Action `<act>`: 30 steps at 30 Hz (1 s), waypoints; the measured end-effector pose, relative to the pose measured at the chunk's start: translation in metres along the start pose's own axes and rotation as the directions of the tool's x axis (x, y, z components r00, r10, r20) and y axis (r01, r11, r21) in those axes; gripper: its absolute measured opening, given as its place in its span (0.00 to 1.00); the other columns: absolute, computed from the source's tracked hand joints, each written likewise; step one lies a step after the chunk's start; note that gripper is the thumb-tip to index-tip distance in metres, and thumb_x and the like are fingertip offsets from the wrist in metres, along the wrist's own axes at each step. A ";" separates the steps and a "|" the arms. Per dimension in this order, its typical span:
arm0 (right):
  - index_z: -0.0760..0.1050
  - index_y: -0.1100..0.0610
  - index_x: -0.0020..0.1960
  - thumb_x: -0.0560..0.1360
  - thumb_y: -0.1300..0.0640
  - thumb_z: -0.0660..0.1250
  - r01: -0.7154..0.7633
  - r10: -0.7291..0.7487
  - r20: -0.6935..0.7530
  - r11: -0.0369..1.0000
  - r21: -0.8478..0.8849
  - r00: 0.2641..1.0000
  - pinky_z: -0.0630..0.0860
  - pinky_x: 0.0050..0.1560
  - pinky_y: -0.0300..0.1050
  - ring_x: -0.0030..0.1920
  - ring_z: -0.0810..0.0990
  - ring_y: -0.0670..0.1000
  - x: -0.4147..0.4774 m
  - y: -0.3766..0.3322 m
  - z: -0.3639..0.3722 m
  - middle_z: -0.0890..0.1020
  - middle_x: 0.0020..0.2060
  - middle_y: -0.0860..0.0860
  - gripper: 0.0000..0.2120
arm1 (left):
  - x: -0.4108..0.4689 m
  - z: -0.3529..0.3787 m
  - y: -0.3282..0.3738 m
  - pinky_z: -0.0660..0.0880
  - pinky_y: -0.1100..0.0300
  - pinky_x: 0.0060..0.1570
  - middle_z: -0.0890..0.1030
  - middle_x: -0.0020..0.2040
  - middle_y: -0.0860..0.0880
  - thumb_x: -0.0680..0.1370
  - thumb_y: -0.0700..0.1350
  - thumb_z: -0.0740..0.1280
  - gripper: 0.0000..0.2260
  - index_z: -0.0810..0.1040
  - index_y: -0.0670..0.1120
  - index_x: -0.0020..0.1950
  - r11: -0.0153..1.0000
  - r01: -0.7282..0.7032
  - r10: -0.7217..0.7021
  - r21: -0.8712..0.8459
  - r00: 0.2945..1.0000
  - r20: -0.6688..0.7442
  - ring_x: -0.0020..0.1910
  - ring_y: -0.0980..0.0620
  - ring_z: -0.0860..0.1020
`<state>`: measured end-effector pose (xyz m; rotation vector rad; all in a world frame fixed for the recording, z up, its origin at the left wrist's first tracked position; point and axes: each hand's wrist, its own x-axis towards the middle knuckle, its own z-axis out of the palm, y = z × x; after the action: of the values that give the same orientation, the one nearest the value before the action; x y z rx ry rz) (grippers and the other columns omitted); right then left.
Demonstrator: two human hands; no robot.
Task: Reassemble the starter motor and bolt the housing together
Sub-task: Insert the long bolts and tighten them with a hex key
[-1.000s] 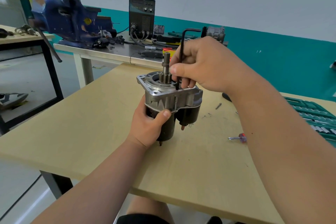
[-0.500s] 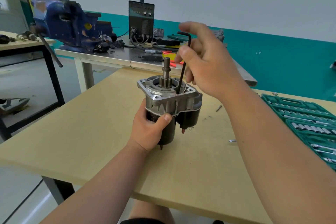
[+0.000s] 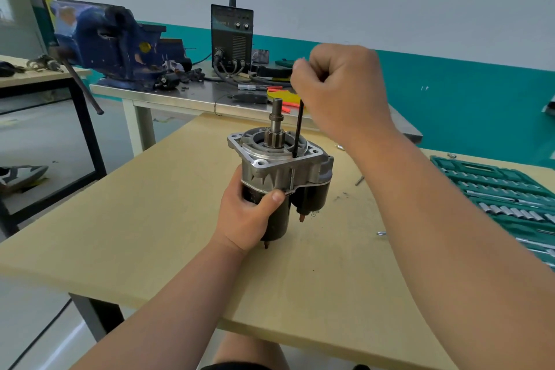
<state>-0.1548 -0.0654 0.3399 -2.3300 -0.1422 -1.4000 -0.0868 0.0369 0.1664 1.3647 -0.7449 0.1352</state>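
Note:
The starter motor (image 3: 285, 171) stands upright on the wooden table (image 3: 150, 219), its silver aluminium housing and pinion shaft on top and its black body below. My left hand (image 3: 246, 216) grips the black body from the left, thumb across the front. A black hex key (image 3: 298, 129) stands vertical with its tip in the top of the housing, right of the shaft. My right hand (image 3: 339, 93) is closed in a fist round the key's upper end, above and right of the motor.
An open green socket set (image 3: 504, 195) lies at the table's right edge. Small loose screws (image 3: 359, 180) lie right of the motor. Behind stands a metal bench with a blue vise (image 3: 117, 45), a black welder box (image 3: 232, 36) and cables.
My right hand has risen from low on the hex key, beside the shaft, to its top end and closed into a fist. The left hand and motor have stayed put.

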 end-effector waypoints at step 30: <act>0.63 0.58 0.69 0.81 0.62 0.55 -0.383 0.281 0.294 0.353 0.854 0.914 0.73 0.29 0.42 0.26 0.78 0.50 -0.005 0.005 0.021 0.85 0.42 0.51 0.16 | 0.002 -0.002 -0.004 0.71 0.77 0.45 0.79 0.48 0.73 0.64 0.58 0.66 0.21 0.73 0.57 0.56 1.000 -0.010 0.011 0.016 1.000 -0.026 0.51 0.71 0.76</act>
<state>-0.1385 -0.0610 0.3258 -1.3535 -0.3323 -0.6719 -0.0829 0.0374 0.1644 1.3722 -0.7306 0.1674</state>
